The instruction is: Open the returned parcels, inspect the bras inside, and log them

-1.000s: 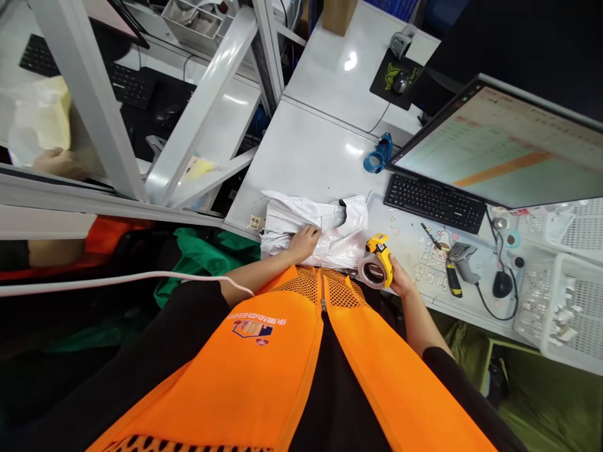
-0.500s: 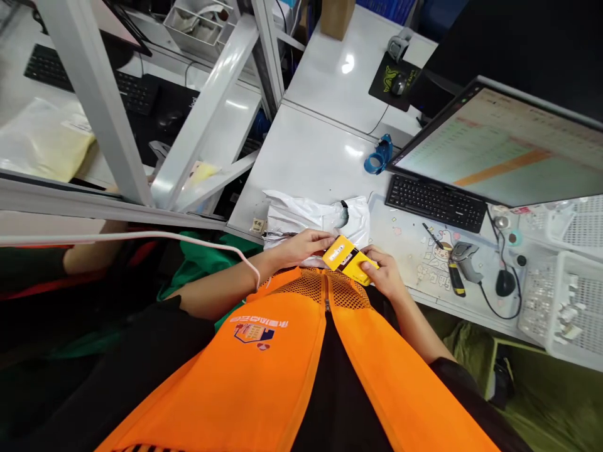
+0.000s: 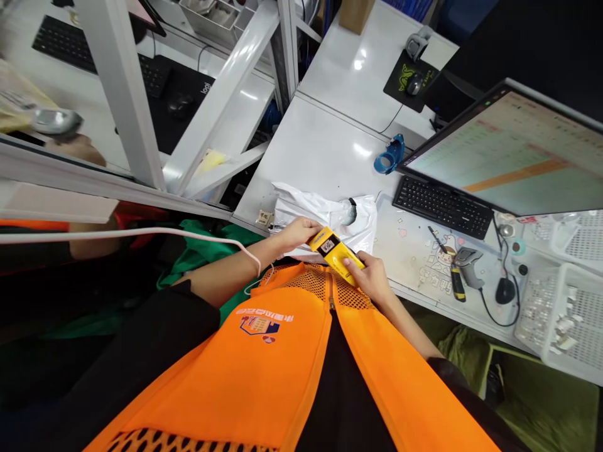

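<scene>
A small yellow box (image 3: 335, 252) with a black and white label is held tilted in front of the orange vest, over the table's near edge. My right hand (image 3: 372, 276) grips its lower right end, thumb lying on the face. At the upper left end, the fingers of my left hand (image 3: 301, 233) are bent close together against the box; whether they pinch its flap or only touch it is hard to make out. Just beyond both hands lies a crumpled white plastic bag (image 3: 306, 204) on the table.
On the right stand a monitor (image 3: 509, 150), a black keyboard (image 3: 443, 206), a scanner (image 3: 468, 263), a yellow-black cutter (image 3: 456, 284) and white baskets (image 3: 575, 314). A blue tape dispenser (image 3: 390, 155) sits further back. A metal frame (image 3: 226, 94) rises at left, with another person's hand (image 3: 78, 149) behind it.
The yellow box has been turned so a narrower side faces up, and it has shifted slightly left. Behind the frame, the other person's hand now holds a scanner. The view has moved a little.
</scene>
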The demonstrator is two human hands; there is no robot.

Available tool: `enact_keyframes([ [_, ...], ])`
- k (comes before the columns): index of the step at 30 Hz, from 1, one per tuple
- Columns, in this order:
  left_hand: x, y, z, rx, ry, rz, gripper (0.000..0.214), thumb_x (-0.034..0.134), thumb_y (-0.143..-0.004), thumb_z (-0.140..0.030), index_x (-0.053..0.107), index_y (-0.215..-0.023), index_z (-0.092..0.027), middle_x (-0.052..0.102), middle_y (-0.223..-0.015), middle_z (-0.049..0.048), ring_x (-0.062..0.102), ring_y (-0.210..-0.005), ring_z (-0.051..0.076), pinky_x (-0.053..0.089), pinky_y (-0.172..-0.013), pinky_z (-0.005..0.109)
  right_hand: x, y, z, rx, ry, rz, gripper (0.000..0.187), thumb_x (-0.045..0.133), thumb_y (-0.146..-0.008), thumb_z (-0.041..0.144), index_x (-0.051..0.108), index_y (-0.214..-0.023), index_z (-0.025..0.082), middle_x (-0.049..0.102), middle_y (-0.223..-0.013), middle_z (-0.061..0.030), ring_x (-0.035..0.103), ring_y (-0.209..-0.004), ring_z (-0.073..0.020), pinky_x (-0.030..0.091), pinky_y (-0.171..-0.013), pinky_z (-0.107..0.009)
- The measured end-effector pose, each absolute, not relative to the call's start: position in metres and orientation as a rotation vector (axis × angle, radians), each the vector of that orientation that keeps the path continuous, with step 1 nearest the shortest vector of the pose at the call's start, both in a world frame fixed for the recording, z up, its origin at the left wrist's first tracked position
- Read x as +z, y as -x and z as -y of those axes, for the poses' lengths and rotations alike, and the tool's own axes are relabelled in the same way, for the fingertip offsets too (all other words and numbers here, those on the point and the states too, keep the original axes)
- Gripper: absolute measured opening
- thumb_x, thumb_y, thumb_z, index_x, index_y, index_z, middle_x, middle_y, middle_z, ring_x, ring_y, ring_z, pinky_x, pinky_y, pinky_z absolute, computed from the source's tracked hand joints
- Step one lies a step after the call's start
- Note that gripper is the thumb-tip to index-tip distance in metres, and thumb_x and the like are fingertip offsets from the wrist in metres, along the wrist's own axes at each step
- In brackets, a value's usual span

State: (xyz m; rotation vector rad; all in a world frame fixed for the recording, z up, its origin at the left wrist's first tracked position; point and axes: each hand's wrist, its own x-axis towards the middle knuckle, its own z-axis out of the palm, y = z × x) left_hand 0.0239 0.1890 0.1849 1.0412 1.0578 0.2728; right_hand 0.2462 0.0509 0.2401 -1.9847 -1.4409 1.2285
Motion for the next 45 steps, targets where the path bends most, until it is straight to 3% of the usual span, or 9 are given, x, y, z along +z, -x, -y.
enact_keyframes([
  [7, 0.139, 0.012, -0.265, 0.365, -1.422, -1.397, 0.024, 0.056, -0.103, -0.025, 0.077, -0.098, -0.013, 0.079, -0.092, 0.0117, 0.075, -0.09, 0.023, 0.06, -0.091, 0.038, 0.25, -0.255, -0.08, 1.164, 2.227, 1.536, 0.059, 0.053, -0.094, 0.077, 0.05, -0.068, 0.025, 0.054, -0.058, 0.0008, 0.047, -0.058, -0.016, 0.031, -0.057, -0.029],
  [11, 0.109, 0.016, -0.264, 0.367, -1.7, -1.516, 0.022, 0.057, -0.102, -0.024, 0.077, -0.097, -0.016, 0.077, -0.111, 0.0157, 0.064, -0.122, 0.033, 0.046, -0.116, 0.05, 0.225, -0.247, -0.101, 1.143, 2.328, 1.607, 0.055, 0.055, -0.095, 0.071, 0.055, -0.067, 0.024, 0.062, -0.065, -0.0053, 0.051, -0.062, -0.019, 0.031, -0.059, -0.03],
  [14, 0.091, 0.012, -0.252, 0.381, -1.825, -1.563, 0.027, 0.056, -0.103, -0.026, 0.076, -0.119, -0.016, 0.065, -0.142, 0.0202, 0.05, -0.141, 0.038, 0.034, -0.124, 0.055, 0.205, -0.242, -0.109, 1.162, 2.375, 1.597, 0.053, 0.056, -0.096, 0.068, 0.058, -0.069, 0.023, 0.066, -0.068, -0.0079, 0.054, -0.063, -0.0201, 0.03, -0.059, -0.031],
  [17, 0.082, 0.014, -0.248, 0.428, -1.895, -1.756, 0.059, 0.068, -0.1, -0.039, 0.056, -0.153, -0.016, 0.046, -0.163, 0.0228, 0.04, -0.15, 0.043, 0.031, -0.124, 0.057, 0.195, -0.243, -0.106, 1.189, 2.404, 1.583, 0.052, 0.055, -0.098, 0.067, 0.061, -0.071, 0.022, 0.069, -0.07, -0.0086, 0.057, -0.064, -0.0203, 0.03, -0.058, -0.03],
  [19, 0.08, 0.017, -0.248, 0.468, -1.897, -1.918, 0.08, 0.073, -0.096, -0.047, 0.044, -0.162, -0.014, 0.042, -0.166, 0.0249, 0.039, -0.151, 0.045, 0.033, -0.123, 0.058, 0.191, -0.245, -0.102, 1.197, 2.408, 1.585, 0.053, 0.054, -0.099, 0.067, 0.062, -0.072, 0.022, 0.07, -0.071, -0.0083, 0.058, -0.063, -0.02, 0.031, -0.058, -0.03],
  [25, 0.082, 0.014, -0.222, 0.445, -2.193, -1.571, 0.061, 0.045, -0.109, -0.041, 0.045, -0.162, -0.011, 0.036, -0.175, 0.0192, 0.021, -0.167, 0.035, 0.014, -0.137, 0.052, 0.182, -0.255, -0.088, 1.212, 2.415, 1.592, 0.054, 0.051, -0.101, 0.068, 0.062, -0.075, 0.021, 0.071, -0.073, -0.0074, 0.059, -0.065, -0.0192, 0.032, -0.058, -0.029],
  [31, 0.071, 0.001, -0.173, 0.144, -2.326, -1.214, 0.096, 0.064, -0.098, -0.064, 0.031, -0.173, -0.013, 0.013, -0.182, 0.0187, 0.005, -0.17, 0.04, 0.001, -0.137, 0.059, 0.175, -0.26, -0.077, 1.257, 2.426, 1.63, 0.056, 0.048, -0.103, 0.068, 0.065, -0.079, 0.02, 0.073, -0.077, -0.0084, 0.061, -0.068, -0.0201, 0.034, -0.06, -0.028],
  [38, 0.057, 0.003, -0.167, 0.103, -2.327, -1.186, 0.077, 0.066, -0.101, -0.056, 0.041, -0.17, -0.031, 0.011, -0.183, 0.0116, 0.002, -0.17, 0.042, -0.006, -0.134, 0.067, 0.195, -0.286, -0.05, 1.207, 2.561, 1.674, 0.054, 0.047, -0.105, 0.066, 0.065, -0.079, 0.022, 0.073, -0.077, -0.0099, 0.064, -0.072, -0.0227, 0.036, -0.064, -0.029],
  [45, 0.057, -0.009, -0.163, 0.048, -2.348, -1.196, 0.07, 0.068, -0.101, -0.043, 0.047, -0.167, -0.031, 0.008, -0.183, 0.0134, -0.004, -0.169, 0.046, -0.011, -0.129, 0.076, 0.222, -0.33, -0.007, 1.239, 2.808, 1.609, 0.056, 0.044, -0.107, 0.066, 0.068, -0.082, 0.021, 0.074, -0.079, -0.0125, 0.071, -0.076, -0.0256, 0.04, -0.063, -0.03],
])
